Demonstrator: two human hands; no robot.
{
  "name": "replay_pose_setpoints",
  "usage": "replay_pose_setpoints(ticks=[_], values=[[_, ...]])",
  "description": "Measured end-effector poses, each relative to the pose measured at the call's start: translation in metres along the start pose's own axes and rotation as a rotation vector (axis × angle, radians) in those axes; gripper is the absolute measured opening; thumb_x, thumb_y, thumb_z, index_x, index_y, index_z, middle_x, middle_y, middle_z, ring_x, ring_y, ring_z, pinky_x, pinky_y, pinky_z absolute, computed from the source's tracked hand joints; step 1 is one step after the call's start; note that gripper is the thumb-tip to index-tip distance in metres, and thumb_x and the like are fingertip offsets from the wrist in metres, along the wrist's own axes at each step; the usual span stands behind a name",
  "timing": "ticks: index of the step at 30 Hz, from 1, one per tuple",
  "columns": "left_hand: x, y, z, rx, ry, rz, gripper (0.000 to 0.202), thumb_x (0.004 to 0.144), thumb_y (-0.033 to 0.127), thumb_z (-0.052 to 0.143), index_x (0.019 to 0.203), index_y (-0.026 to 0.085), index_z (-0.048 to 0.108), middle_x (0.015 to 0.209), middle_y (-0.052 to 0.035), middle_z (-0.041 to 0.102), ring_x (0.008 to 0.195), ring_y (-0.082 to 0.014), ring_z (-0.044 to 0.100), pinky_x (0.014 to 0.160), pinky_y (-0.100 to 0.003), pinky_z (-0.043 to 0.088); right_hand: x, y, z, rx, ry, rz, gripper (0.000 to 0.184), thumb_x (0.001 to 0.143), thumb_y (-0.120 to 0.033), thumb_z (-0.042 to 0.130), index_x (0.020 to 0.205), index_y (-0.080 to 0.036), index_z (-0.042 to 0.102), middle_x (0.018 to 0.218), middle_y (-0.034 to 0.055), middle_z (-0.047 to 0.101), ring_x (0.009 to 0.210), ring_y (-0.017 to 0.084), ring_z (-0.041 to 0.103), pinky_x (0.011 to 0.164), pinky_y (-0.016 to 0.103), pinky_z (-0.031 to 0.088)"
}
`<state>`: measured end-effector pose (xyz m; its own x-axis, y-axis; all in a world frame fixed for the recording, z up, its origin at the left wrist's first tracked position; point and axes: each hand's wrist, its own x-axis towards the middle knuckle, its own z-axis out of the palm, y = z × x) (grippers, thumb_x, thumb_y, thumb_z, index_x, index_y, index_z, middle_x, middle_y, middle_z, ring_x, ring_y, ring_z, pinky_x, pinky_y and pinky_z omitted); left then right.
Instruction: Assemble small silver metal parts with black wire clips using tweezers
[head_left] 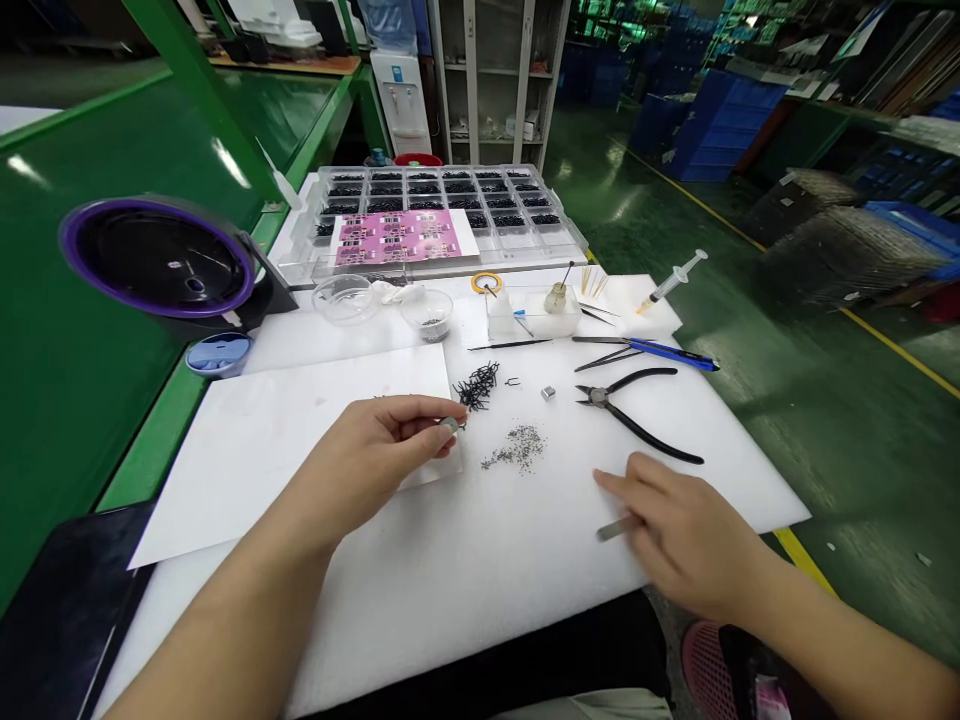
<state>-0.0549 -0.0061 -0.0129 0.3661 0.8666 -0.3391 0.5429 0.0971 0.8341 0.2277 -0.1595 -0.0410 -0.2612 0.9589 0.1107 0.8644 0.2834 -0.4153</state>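
Observation:
My left hand is closed in a pinch on a small greenish-grey round piece, held over the right edge of a white paper sheet. A dark tip shows beside that piece, too small to make out. Lower right, my right hand, slightly blurred, is closed around a short flat grey tool, its index finger extended. Between the hands lies a scatter of tiny metallic bits. Just beyond my left fingertips is a pile of small black forked pieces, with one loose forked piece beside it.
Black-handled cutting pliers, a small metal block and blue-handled tweezers lie at right. A syringe, clear dishes and a compartment tray stand farther back. A purple-rimmed round fan-like device stands left.

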Motion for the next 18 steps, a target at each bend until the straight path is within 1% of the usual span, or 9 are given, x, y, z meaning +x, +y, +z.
replay_pose_setpoints(ticks=[2, 4, 5, 6, 8, 11, 13, 15, 18], values=[[0.0, 0.0, 0.0, -0.026, -0.011, 0.01, 0.03, 0.081, 0.045, 0.069, 0.105, 0.027, 0.074, 0.093, -0.0022, 0.075, 0.092, -0.0241, 0.07, 0.086, -0.036, 0.052, 0.01, 0.005, -0.008, 0.245, 0.168, 0.078, 0.032, 0.1, -0.021, 0.038, 0.12, -0.016, 0.062, 0.092, 0.0054, 0.049, 0.078, 0.016, 0.052, 0.068, 0.031, 0.043], [-0.001, 0.0, 0.0, -0.06, -0.028, 0.013, 0.031, 0.081, 0.044, 0.071, 0.105, 0.026, 0.075, 0.092, -0.0021, 0.075, 0.092, -0.0228, 0.071, 0.085, -0.033, 0.054, 0.026, 0.006, -0.015, 0.335, 0.258, 0.131, 0.032, 0.104, -0.03, 0.034, 0.108, -0.019, 0.064, 0.095, 0.0051, 0.052, 0.084, 0.016, 0.054, 0.074, 0.031, 0.043], [-0.001, 0.0, 0.0, -0.084, -0.037, 0.013, 0.031, 0.08, 0.044, 0.072, 0.105, 0.026, 0.075, 0.094, -0.0021, 0.075, 0.091, -0.022, 0.071, 0.084, -0.032, 0.055, 0.034, 0.005, -0.016, 0.34, 0.246, 0.127, 0.035, 0.105, -0.033, 0.034, 0.097, -0.018, 0.064, 0.089, 0.004, 0.055, 0.08, 0.015, 0.054, 0.072, 0.031, 0.041], [-0.001, 0.0, 0.0, -0.11, -0.044, 0.013, 0.031, 0.08, 0.044, 0.073, 0.105, 0.026, 0.075, 0.095, -0.0021, 0.075, 0.091, -0.0211, 0.071, 0.084, -0.03, 0.055, 0.042, 0.004, -0.017, 0.324, 0.192, 0.113, 0.037, 0.105, -0.034, 0.034, 0.088, -0.017, 0.062, 0.083, 0.0032, 0.056, 0.076, 0.015, 0.054, 0.07, 0.031, 0.04], [0.0, -0.001, 0.0, -0.159, -0.059, 0.016, 0.03, 0.079, 0.043, 0.074, 0.105, 0.026, 0.075, 0.097, -0.0019, 0.075, 0.09, -0.0195, 0.071, 0.083, -0.028, 0.056, 0.055, 0.001, -0.016, 0.252, 0.071, 0.108, 0.034, 0.103, -0.033, 0.039, 0.081, -0.017, 0.06, 0.075, 0.0014, 0.059, 0.07, 0.015, 0.054, 0.067, 0.031, 0.039], [-0.001, -0.002, -0.001, -0.173, -0.057, 0.019, 0.03, 0.079, 0.042, 0.075, 0.105, 0.026, 0.075, 0.095, -0.0016, 0.075, 0.09, -0.0186, 0.07, 0.082, -0.026, 0.057, 0.061, -0.001, -0.016, 0.193, -0.056, 0.184, 0.017, 0.096, -0.028, 0.053, 0.089, -0.018, 0.064, 0.079, -0.0001, 0.063, 0.071, 0.015, 0.056, 0.067, 0.03, 0.042], [-0.001, -0.002, -0.002, -0.165, -0.054, 0.014, 0.031, 0.079, 0.042, 0.075, 0.105, 0.026, 0.075, 0.096, -0.0016, 0.075, 0.091, -0.0191, 0.07, 0.082, -0.026, 0.056, 0.06, 0.0, -0.021, 0.213, -0.102, 0.224, 0.012, 0.093, -0.026, 0.058, 0.091, -0.02, 0.067, 0.084, -0.0008, 0.065, 0.074, 0.014, 0.059, 0.067, 0.029, 0.045], [-0.001, -0.002, -0.002, -0.152, -0.056, 0.006, 0.032, 0.078, 0.043, 0.076, 0.106, 0.026, 0.074, 0.097, -0.0018, 0.075, 0.092, -0.0198, 0.07, 0.082, -0.027, 0.056, 0.063, 0.002, -0.029, 0.242, -0.078, 0.194, 0.013, 0.092, -0.026, 0.059, 0.092, -0.022, 0.071, 0.09, -0.0012, 0.069, 0.081, 0.014, 0.063, 0.07, 0.028, 0.048], [-0.002, -0.001, -0.001, -0.146, -0.074, 0.001, 0.034, 0.078, 0.044, 0.075, 0.106, 0.026, 0.074, 0.097, -0.0022, 0.075, 0.091, -0.0204, 0.07, 0.081, -0.028, 0.057, 0.078, 0.003, -0.033, 0.261, 0.028, 0.096, 0.016, 0.092, -0.024, 0.062, 0.102, -0.023, 0.074, 0.102, -0.0016, 0.071, 0.093, 0.014, 0.066, 0.078, 0.026, 0.05]])
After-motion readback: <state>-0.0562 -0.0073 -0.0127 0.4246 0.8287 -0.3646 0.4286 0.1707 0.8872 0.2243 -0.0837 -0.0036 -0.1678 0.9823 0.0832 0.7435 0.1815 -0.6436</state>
